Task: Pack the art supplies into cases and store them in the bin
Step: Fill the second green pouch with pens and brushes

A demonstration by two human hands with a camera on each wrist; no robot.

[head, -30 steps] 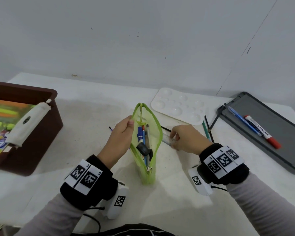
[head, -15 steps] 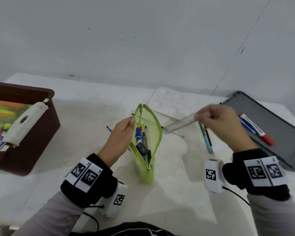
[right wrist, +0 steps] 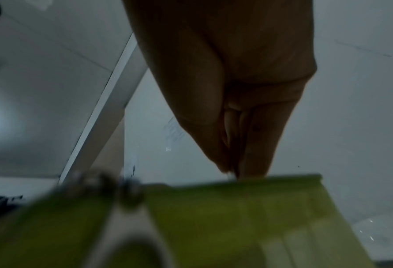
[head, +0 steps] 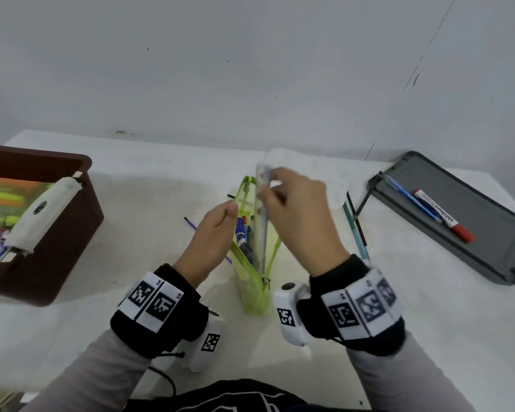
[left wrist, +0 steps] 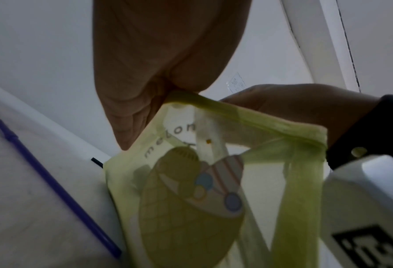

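ruler over the open green pouch

head view: the green pouch (head: 254, 263) stands mid-counter (head: 149, 233), mouth open, pens inside. the left hand (head: 211, 236) pinches its left rim. the right hand (head: 298, 221) grips a clear ruler (head: 262, 209), held upright with its lower end inside the mouth. the brown bin (head: 42, 221) sits at the left edge, the grey case (head: 464, 215) at the right, with bare counter between.

left wrist view: fingers (left wrist: 145, 101) pinch the rim; a purple pen (left wrist: 53, 183) lies beside.

right wrist view: blurred; closed fingers (right wrist: 227, 137) above green fabric.

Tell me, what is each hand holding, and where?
Left hand pinches the green pencil pouch at its open rim; right hand pinches the clear ruler near its upper end.
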